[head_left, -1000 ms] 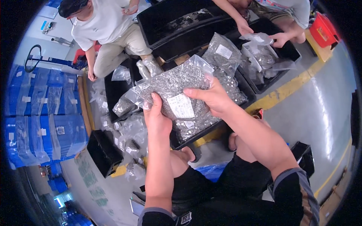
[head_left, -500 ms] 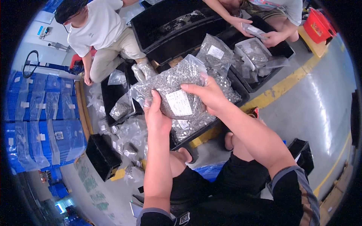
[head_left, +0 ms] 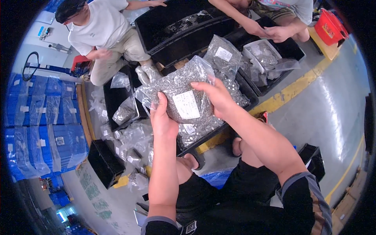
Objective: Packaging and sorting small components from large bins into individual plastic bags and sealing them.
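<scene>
A clear plastic bag of small silvery parts (head_left: 178,88), with a white label (head_left: 187,104) on its near face, is held up in the middle of the view, above a long black tray (head_left: 250,102) that lies on the floor just beyond the person's knees. The left hand (head_left: 162,117) grips the bag's lower left part, fingers pointing up along its near face and the thumb tucked toward the label. The right hand (head_left: 217,98) comes in from the right and clasps the bag's right side, fingers curled over the upper edge and lying across the plastic just right of the label. So the bag sits between the two hands, both of them closed on it.

Under the bag, the tray holds loose silvery pieces and more filled bags (head_left: 223,55), one standing upright to the far right of the held one. Farther away sits a large empty-looking black bin (head_left: 176,27). To the far right, another person's hands (head_left: 270,33) work over a second black tray (head_left: 291,51) with open bags in it. To the far left a person in a white shirt (head_left: 100,29) crouches beside a smaller black tray (head_left: 115,100). Stacked blue crates (head_left: 39,117) wrapped in film fill the left edge, and a yellow floor line (head_left: 293,88) runs along the right.
</scene>
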A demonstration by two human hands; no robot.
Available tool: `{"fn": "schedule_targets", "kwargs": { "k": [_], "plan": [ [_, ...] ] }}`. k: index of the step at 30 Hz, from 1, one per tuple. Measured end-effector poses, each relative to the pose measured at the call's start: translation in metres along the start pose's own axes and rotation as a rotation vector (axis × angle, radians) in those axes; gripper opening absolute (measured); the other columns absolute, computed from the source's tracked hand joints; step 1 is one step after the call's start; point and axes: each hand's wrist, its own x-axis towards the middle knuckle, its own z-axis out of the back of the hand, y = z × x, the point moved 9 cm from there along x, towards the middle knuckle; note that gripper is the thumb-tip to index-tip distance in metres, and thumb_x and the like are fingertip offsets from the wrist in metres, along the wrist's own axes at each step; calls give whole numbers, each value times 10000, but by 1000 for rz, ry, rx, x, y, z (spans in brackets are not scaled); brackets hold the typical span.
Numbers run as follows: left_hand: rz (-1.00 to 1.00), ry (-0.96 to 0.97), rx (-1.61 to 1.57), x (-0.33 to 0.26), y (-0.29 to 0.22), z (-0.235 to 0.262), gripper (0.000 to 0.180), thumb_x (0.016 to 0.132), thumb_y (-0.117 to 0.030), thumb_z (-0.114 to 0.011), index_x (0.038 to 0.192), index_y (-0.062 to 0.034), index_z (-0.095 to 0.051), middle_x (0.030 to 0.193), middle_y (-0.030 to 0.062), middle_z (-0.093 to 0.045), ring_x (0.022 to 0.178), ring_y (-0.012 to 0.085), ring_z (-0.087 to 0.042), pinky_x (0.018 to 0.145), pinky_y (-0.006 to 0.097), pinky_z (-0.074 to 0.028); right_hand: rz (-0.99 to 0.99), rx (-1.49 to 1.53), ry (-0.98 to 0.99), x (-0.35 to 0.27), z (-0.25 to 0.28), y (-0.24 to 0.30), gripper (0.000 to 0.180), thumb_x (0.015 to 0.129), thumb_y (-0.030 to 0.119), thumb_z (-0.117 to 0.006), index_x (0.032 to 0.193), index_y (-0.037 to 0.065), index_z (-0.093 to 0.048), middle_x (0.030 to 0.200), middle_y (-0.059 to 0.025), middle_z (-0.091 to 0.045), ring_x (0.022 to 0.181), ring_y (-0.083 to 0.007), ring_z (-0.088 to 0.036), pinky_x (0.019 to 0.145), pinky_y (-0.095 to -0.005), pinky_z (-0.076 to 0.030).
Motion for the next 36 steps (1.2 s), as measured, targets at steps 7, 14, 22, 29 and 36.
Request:
{"fn": "schedule_targets", "kwargs": {
  "k": [7,14,22,29,36],
  "plan": [
    [-9,-18,7,0,0,0,369,936,-235,-611,1226,-27,-516,1164,91,-618,1058,221,-605,927,390,-488,-24,38,-25,1,4,-2,325,856,69,-613,1166,-9,-559,1023,-115,-655,931,-215,-656,825,-358,-541],
    [12,-13,-1,2,3,4,371,939,-243,-605,1230,-34,-512,1165,91,-618,1063,226,-605,927,394,-489,-54,57,-38,3,6,-7,281,879,126,-611,1122,-15,-606,1034,-105,-671,926,-192,-658,816,-335,-530],
    [25,-41,-4,2,5,6,384,932,-234,-617,1237,-32,-498,1168,90,-611,1068,226,-601,923,397,-493,-51,71,-52,3,7,-7,283,882,147,-613,1116,-12,-612,1028,-106,-673,920,-195,-661,818,-335,-529],
    [53,-79,-18,3,9,10,390,929,-228,-626,1237,-30,-492,1164,88,-607,1062,222,-598,925,390,-489,-90,105,-77,8,11,-12,313,913,223,-596,1127,-5,-592,1037,-103,-664,916,-192,-653,816,-332,-525],
    [45,-80,-39,4,12,13,384,924,-236,-636,1219,-29,-508,1157,79,-608,1051,214,-598,922,379,-485,-98,129,-101,18,21,-21,351,952,309,-536,1122,5,-585,1043,-112,-668,923,-210,-661,829,-346,-537]
  ]
}}
